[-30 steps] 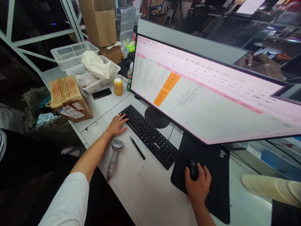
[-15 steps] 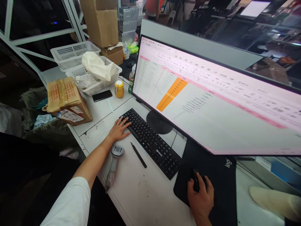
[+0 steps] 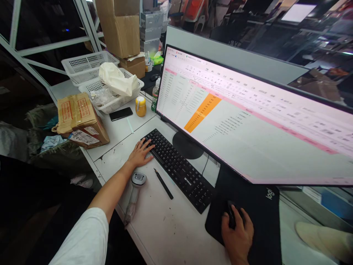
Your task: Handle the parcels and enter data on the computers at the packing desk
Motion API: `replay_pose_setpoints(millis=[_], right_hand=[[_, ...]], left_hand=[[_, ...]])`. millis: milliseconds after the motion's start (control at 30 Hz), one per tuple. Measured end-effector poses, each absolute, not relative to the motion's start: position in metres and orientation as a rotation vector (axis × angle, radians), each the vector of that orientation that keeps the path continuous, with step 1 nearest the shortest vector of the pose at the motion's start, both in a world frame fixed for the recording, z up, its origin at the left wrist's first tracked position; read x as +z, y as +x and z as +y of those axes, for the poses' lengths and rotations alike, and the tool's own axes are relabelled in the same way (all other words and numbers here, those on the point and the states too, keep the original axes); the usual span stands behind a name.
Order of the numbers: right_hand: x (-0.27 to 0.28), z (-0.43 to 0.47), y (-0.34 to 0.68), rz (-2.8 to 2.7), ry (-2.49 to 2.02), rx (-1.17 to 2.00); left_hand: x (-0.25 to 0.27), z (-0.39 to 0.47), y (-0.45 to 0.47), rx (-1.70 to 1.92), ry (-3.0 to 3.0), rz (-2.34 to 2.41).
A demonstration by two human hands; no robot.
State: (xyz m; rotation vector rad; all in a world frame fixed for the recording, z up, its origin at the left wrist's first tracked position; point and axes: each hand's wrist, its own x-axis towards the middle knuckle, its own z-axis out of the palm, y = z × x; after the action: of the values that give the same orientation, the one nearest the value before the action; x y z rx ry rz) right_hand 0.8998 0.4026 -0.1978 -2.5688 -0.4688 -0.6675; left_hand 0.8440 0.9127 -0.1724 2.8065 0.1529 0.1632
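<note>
My left hand (image 3: 140, 154) lies with spread fingers on the left end of a black keyboard (image 3: 179, 167). Around a black computer mouse (image 3: 231, 214) my right hand (image 3: 238, 233) is curled, on a black mouse pad (image 3: 264, 217) marked "logi". A wide monitor (image 3: 264, 147) behind the keyboard displays a spreadsheet with an orange column and pink bands. Between my left forearm and the keyboard lie a grey handheld barcode scanner (image 3: 135, 193) and a slim black pen-like tool (image 3: 163, 184) with a pointed tip.
Left on the white desk (image 3: 171, 228) stands a taped cardboard box (image 3: 82, 119). Behind it are white plastic baskets (image 3: 110, 105), a phone (image 3: 120, 114), a yellow-lidded jar (image 3: 140, 106) and a bottle (image 3: 155, 95). Taller cartons (image 3: 125, 35) rise at the back.
The whole view has shifted slightly, with things a little lower and to the right. Both hands keep their places on the keyboard and mouse.
</note>
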Motion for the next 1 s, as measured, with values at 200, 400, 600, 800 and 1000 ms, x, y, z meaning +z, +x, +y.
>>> replay_pose_setpoints(millis=[200,400,600,800,1000], right_hand=[[-0.1983,0.4018,0.9007,-0.397,-2.621,-0.673],[-0.1989,0.4022,0.9007,-0.407,-2.638,-0.685],[-0.1959,0.404,0.9006,-0.405,-2.619,-0.669],[-0.1949,0.4054,0.8999,-0.401,-2.624,-0.65],[-0.1962,0.4037,0.8999,-0.4,-2.634,-0.637]], left_hand=[[-0.1714,0.9119,0.8441,0.182,2.8,0.158],[-0.1703,0.9118,0.8442,0.184,2.792,0.162],[-0.1702,0.9119,0.8439,0.191,2.784,0.163],[-0.1704,0.9119,0.844,0.191,2.776,0.175],[-0.1708,0.9117,0.8438,0.181,2.793,0.164]])
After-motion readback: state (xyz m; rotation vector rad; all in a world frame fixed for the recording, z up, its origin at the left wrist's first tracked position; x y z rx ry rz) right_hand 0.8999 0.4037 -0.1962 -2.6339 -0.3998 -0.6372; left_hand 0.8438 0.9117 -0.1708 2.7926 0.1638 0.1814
